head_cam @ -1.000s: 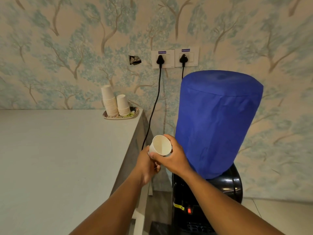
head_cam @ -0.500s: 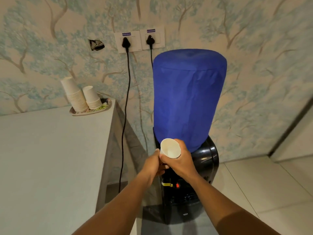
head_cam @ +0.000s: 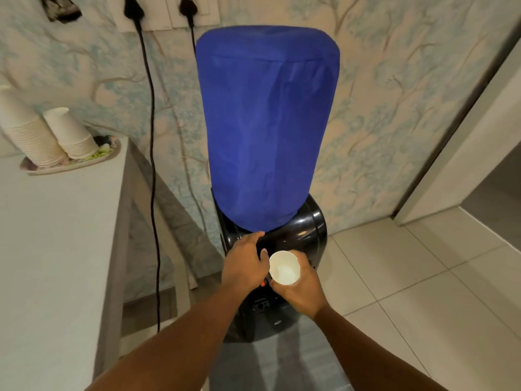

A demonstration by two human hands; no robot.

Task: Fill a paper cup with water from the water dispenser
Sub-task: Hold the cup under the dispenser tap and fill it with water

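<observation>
A black water dispenser (head_cam: 304,230) stands on the floor against the wall, its bottle under a blue cloth cover (head_cam: 265,131). My right hand (head_cam: 300,292) grips a white paper cup (head_cam: 284,268) upright in front of the dispenser's upper front; the cup looks empty. My left hand (head_cam: 245,263) rests on the dispenser's top front edge, just left of the cup, fingers spread and holding nothing. The taps are hidden behind my hands.
A white counter (head_cam: 56,235) runs along the left, carrying a tray (head_cam: 104,158) with two stacks of paper cups (head_cam: 33,136). Two black cables (head_cam: 152,170) hang from wall sockets between counter and dispenser. Tiled floor (head_cam: 408,277) and a doorway lie to the right.
My view has dropped and closed in on the dispenser. My left hand has let go of the cup and moved onto the dispenser's front; my right hand has lowered the cup.
</observation>
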